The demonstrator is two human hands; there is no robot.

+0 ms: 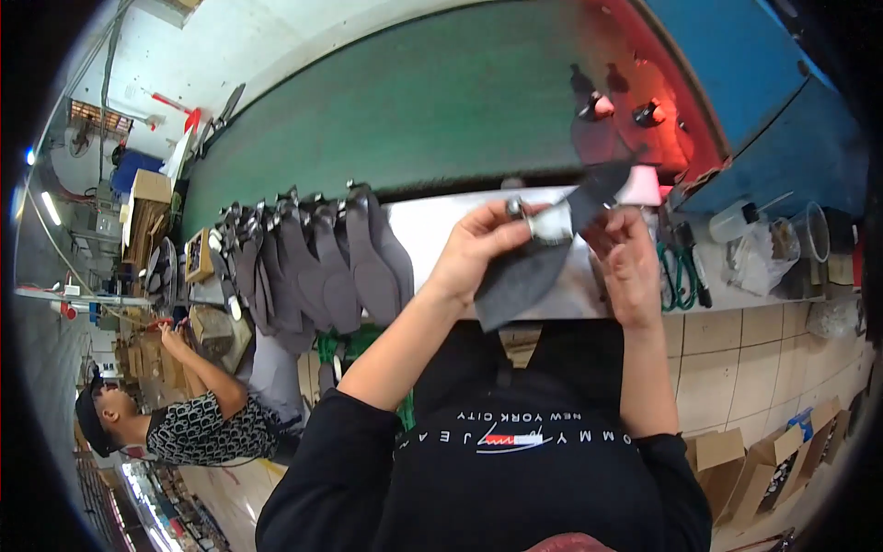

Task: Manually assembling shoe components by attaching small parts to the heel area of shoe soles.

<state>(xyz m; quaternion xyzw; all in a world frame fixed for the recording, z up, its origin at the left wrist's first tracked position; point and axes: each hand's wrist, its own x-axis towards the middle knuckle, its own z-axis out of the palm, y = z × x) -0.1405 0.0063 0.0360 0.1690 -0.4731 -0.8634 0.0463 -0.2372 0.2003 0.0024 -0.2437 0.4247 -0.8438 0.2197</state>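
Note:
A dark grey shoe insole (526,281) with a pale patch across its middle is held slantwise over the light-topped bench (418,221). My left hand (483,244) is closed on its near side, thumb over the pale patch. My right hand (628,267) has its fingers curled at the insole's far right part, where motion blurs the dark end. Just beyond those fingertips shows a pinkish-lit piece (641,187). Left of my left hand, several grey insoles (372,262) with shiny dark ends lie in a row, overhanging the bench's near edge.
Beyond the bench runs a green conveyor belt (395,101); two dark-and-pink pieces (648,113) sit under red light. Green-handled scissors (676,276), a clear cup (731,223) and a plastic bag (762,262) are at right. Cardboard boxes (750,474) stand lower right. Another person (207,423) works at left.

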